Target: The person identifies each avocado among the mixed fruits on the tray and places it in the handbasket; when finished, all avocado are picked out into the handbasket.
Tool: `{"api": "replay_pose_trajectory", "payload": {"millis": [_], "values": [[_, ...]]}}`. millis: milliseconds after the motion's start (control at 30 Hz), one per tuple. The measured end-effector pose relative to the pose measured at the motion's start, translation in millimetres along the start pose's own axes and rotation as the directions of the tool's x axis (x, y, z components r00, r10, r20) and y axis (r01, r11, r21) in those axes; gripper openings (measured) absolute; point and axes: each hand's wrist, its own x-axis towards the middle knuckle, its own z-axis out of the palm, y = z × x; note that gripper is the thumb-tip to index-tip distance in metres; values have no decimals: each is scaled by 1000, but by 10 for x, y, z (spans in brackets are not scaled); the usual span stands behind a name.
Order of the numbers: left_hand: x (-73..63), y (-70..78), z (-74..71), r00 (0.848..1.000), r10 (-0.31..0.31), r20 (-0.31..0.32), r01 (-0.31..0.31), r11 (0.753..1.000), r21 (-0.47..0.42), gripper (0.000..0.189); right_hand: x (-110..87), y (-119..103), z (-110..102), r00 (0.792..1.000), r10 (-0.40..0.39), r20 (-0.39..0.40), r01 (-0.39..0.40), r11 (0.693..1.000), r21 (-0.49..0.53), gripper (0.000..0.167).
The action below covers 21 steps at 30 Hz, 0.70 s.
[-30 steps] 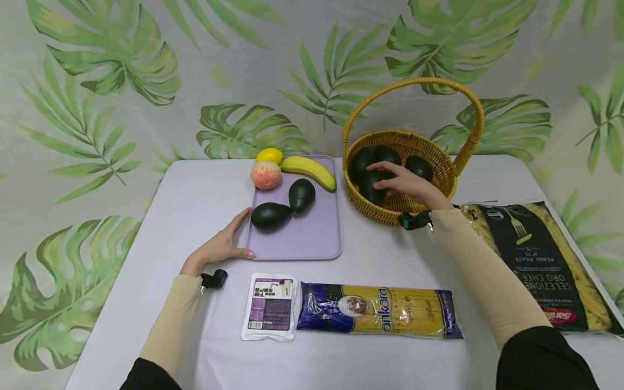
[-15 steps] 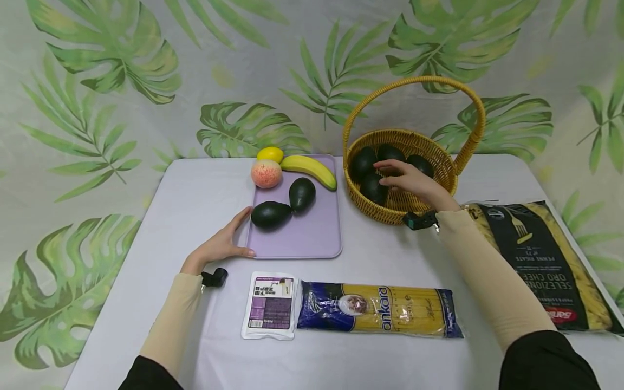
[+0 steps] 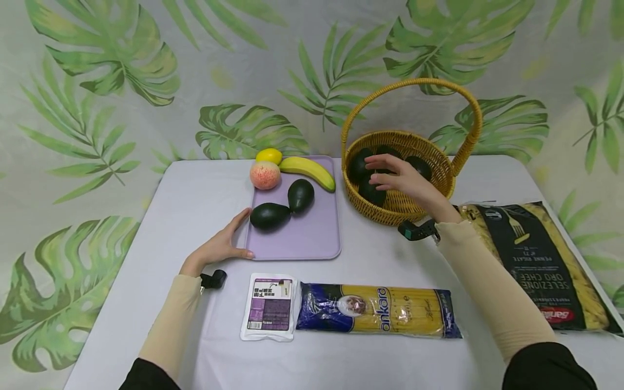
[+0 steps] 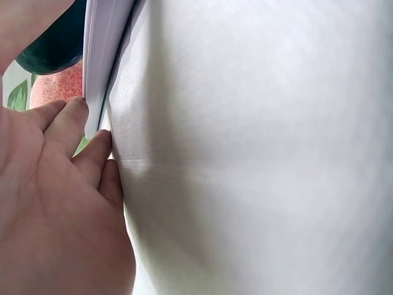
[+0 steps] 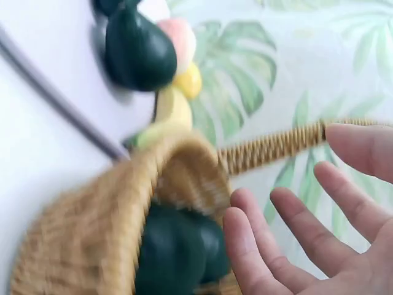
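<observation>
My left hand (image 3: 216,245) touches the left edge of the lilac tray (image 3: 312,241), thumb and fingers spread apart along it. The left wrist view shows straight fingertips right at the tray's side wall. On the tray lie two dark green avocados (image 3: 270,216), a banana (image 3: 309,171), a peach (image 3: 265,175) and a lemon (image 3: 269,156). Over the wicker basket (image 3: 385,215) hovers my right hand (image 3: 409,181), with nothing in it. Its fingers are extended and spread in the right wrist view. Several avocados (image 3: 371,194) lie inside the basket, partly hidden by that hand.
In front of the tray lie a white and purple sachet (image 3: 269,306) and a long pack of spaghetti (image 3: 377,309). A big bag of penne (image 3: 541,265) lies at the right, beneath the right forearm in this view. The basket's tall handle (image 3: 414,82) arches above it.
My right hand has drawn up off the avocados in the basket, and its fingers have straightened. The left hand stays at the tray's edge.
</observation>
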Motion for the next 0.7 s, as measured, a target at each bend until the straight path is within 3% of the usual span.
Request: {"api": "replay_pose_trajectory", "payload": {"millis": [100, 333, 500, 700], "values": [[-10, 43, 3, 1000, -4, 2, 4, 1000, 5, 113, 37, -40, 140, 998, -29, 49, 29, 1000, 0, 52], [-92, 368, -50, 1000, -13, 19, 13, 1000, -15, 108, 210, -93, 511, 984, -61, 167, 62, 998, -5, 54], [-101, 412, -58, 999, -20, 24, 21, 1000, -8, 107, 407, -64, 748, 976, -42, 214, 51, 998, -35, 57], [-97, 377, -50, 1000, -17, 19, 18, 1000, -22, 108, 645, -3, 905, 960, 40, 278, -21, 997, -70, 67]]}}
